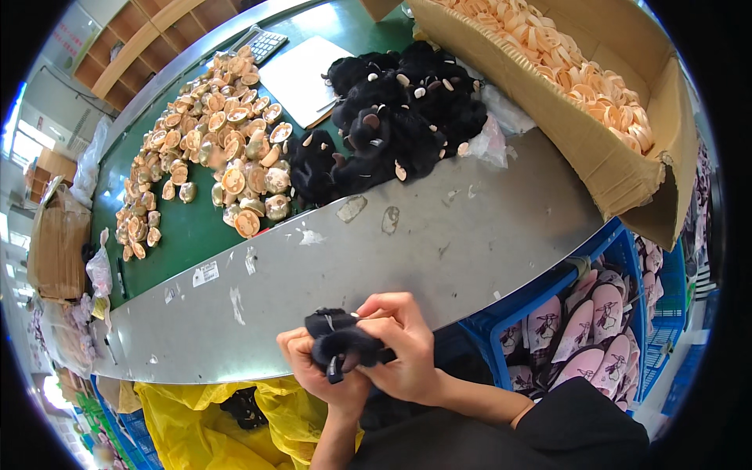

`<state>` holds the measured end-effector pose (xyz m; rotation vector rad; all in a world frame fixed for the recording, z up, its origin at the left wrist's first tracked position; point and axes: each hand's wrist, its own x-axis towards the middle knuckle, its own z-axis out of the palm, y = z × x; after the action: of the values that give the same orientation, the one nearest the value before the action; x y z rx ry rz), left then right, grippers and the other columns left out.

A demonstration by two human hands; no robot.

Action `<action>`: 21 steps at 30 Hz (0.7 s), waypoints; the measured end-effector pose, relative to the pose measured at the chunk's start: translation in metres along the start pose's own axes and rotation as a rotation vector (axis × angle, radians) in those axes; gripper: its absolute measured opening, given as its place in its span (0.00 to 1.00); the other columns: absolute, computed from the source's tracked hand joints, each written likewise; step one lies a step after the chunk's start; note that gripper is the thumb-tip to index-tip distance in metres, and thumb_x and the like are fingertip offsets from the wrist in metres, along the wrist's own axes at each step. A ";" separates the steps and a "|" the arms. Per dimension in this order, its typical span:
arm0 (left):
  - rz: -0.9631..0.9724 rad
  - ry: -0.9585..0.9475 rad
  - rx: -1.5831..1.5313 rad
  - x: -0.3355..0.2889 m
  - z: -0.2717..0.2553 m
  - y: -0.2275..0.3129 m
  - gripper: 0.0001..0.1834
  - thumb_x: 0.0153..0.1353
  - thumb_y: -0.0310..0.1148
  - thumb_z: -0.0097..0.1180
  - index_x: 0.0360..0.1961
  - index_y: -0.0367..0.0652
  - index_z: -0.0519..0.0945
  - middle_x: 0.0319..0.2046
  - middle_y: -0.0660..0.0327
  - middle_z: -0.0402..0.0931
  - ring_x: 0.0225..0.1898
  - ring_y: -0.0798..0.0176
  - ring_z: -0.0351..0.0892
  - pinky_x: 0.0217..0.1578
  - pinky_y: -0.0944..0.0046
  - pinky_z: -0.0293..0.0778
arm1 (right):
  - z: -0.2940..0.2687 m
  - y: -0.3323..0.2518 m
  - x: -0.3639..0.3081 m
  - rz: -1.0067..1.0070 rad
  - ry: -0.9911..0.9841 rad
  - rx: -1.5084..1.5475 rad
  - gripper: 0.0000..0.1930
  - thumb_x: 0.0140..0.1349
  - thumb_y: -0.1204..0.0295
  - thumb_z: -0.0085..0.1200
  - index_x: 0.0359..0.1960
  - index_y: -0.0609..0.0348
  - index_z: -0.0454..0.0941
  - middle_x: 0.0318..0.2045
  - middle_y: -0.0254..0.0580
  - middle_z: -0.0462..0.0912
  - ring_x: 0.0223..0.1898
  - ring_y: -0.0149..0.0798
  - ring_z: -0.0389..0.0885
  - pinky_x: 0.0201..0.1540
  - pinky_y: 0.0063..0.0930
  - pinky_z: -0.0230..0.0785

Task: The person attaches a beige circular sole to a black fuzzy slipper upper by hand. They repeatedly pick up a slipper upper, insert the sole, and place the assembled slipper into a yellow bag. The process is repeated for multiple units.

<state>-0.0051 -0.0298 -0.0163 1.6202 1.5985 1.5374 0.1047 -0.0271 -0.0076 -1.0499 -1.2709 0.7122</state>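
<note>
Left fingers point(293, 346) curled round black plush piece point(343, 343); right fingers point(398, 304) bent, pinched at its edge.

The held plush point(348, 342) is black, like the pile point(392, 133) on the counter point(439, 251) — silver-grey metal beside a green surface point(180, 243). Rounds point(243, 184) show peach and dull gold; the box point(540, 110) is brown, its strips point(583, 74) peach. Slippers point(607, 305) are pink with black drawings, the crate point(491, 338) blue — the bag point(176, 423) yellow.
</note>
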 end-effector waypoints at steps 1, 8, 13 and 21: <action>-0.040 0.012 -0.042 0.003 -0.001 0.002 0.15 0.52 0.30 0.65 0.32 0.43 0.68 0.38 0.60 0.66 0.40 0.63 0.69 0.42 0.63 0.67 | -0.001 -0.002 -0.001 -0.045 -0.061 -0.095 0.17 0.50 0.74 0.70 0.41 0.63 0.80 0.46 0.50 0.78 0.39 0.46 0.82 0.41 0.35 0.77; -0.182 -0.147 -0.283 0.016 -0.003 0.006 0.14 0.54 0.27 0.65 0.39 0.40 0.73 0.44 0.56 0.70 0.47 0.60 0.74 0.52 0.62 0.70 | -0.013 0.007 0.005 -0.113 -0.129 -0.026 0.11 0.66 0.67 0.60 0.40 0.61 0.79 0.46 0.59 0.77 0.39 0.55 0.81 0.42 0.39 0.77; -0.459 -0.327 -0.797 0.022 -0.016 0.019 0.35 0.53 0.37 0.68 0.60 0.35 0.67 0.52 0.55 0.69 0.56 0.62 0.71 0.61 0.61 0.66 | -0.035 0.018 0.015 -0.222 -0.121 -0.232 0.09 0.56 0.72 0.66 0.38 0.56 0.83 0.43 0.50 0.79 0.36 0.48 0.83 0.37 0.34 0.79; -0.455 -0.454 -0.528 0.028 -0.019 0.010 0.36 0.54 0.29 0.65 0.64 0.31 0.69 0.54 0.55 0.75 0.56 0.63 0.74 0.60 0.63 0.68 | -0.037 0.031 0.015 -0.484 -0.233 -0.298 0.10 0.48 0.75 0.68 0.34 0.54 0.85 0.40 0.44 0.79 0.39 0.44 0.83 0.39 0.31 0.79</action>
<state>-0.0240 -0.0154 0.0098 1.1098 1.0912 1.1191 0.1475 -0.0095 -0.0289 -0.8568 -1.7927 0.2816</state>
